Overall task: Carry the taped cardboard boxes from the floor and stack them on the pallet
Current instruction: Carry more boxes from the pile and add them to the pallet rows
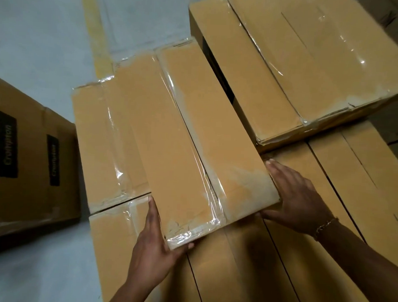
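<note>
You've got the box (200,137) mid-frame, left hand (154,246) cupping its near corner, right hand (298,199) spread flat on its side. That squeeze probably keeps it square over the stack (245,272).

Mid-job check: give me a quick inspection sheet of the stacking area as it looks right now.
Surface: grey floor with a faded yellow line; the pallet itself is hidden under boxes.
Job's things: held box, clear tape along its top seam, lies skewed across the stacked boxes. Another taped box sits left of it; a large taped box sits higher at upper right.
Clutter: a printed carton stands on the floor to the left.
Grippers: left hand grips the held box's near left corner; right hand presses its right side; a bracelet is on that wrist.
Cables: nothing seen.
Surroundings: more cartons at the top right edge, too dark to tell.
</note>
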Demonstrator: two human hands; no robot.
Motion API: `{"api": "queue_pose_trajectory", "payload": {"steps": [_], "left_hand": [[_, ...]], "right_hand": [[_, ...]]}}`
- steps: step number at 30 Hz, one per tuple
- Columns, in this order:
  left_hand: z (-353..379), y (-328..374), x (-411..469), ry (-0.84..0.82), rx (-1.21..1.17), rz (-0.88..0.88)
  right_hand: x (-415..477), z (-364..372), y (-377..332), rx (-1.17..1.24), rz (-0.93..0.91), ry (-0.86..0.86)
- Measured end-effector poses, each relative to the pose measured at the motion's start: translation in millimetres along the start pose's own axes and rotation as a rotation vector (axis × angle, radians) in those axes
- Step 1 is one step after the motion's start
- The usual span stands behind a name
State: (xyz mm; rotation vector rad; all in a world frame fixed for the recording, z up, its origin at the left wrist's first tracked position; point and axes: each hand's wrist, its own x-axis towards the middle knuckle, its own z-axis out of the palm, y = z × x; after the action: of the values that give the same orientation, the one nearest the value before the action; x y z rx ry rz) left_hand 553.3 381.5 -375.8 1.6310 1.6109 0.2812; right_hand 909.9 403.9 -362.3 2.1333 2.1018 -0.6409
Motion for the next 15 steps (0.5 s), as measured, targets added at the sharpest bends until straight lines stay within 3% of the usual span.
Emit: {"api": "queue_pose_trajectory", "payload": {"steps": [7, 15], "left_hand": [[-15, 0, 27, 0.016, 0.074, 0.000], [-30, 7, 70, 0.025, 0.081, 0.018]], "right_hand": [[22, -6, -11, -0.145, 0.028, 0.151], [64, -27, -19, -0.214, 0.124, 0.118]]}}
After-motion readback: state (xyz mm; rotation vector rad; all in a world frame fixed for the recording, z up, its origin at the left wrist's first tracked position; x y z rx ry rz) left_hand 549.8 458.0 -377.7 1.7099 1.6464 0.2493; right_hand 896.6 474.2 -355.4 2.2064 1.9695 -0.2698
